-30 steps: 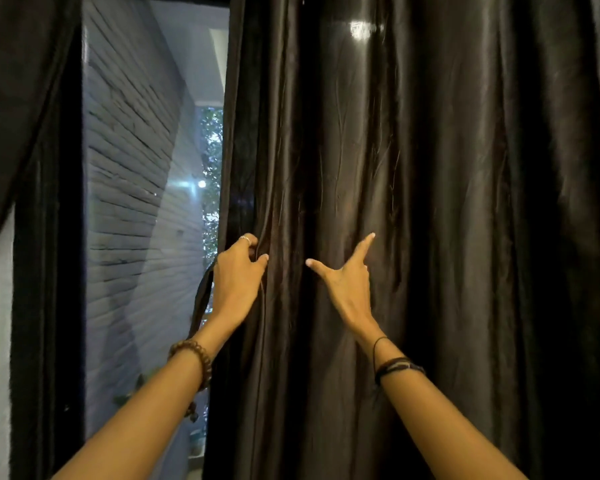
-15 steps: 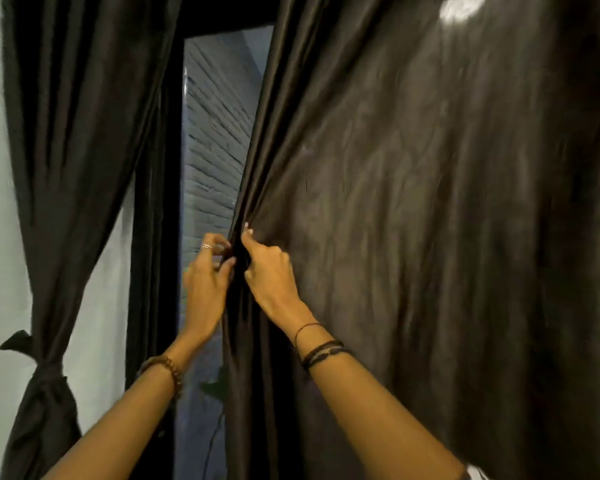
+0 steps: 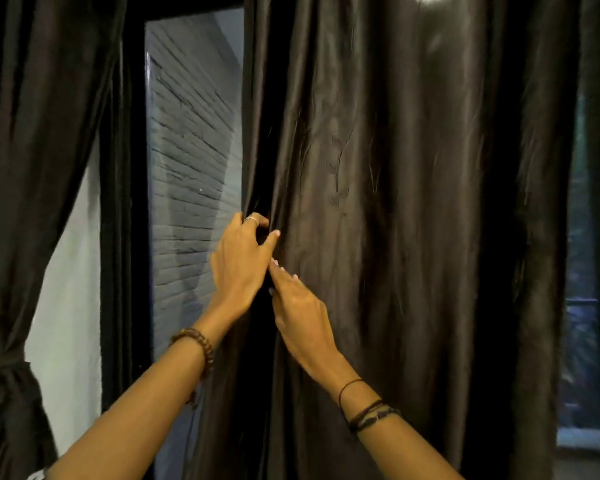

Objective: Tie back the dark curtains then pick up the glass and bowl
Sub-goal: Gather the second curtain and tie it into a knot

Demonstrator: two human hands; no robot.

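The left hand (image 3: 238,261) pinches the dark glossy satin curtain (image 3: 378,202) at its edge; the right hand (image 3: 300,306) lays straight fingers on its folds. Slick fabric could slide free while being gathered.

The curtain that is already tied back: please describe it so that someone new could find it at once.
Start at the window pane showing a grey brick wall. Left of its black frame hangs the tied curtain, gathered low by a knot. The curtain to the right, which both hands touch, hangs loose.
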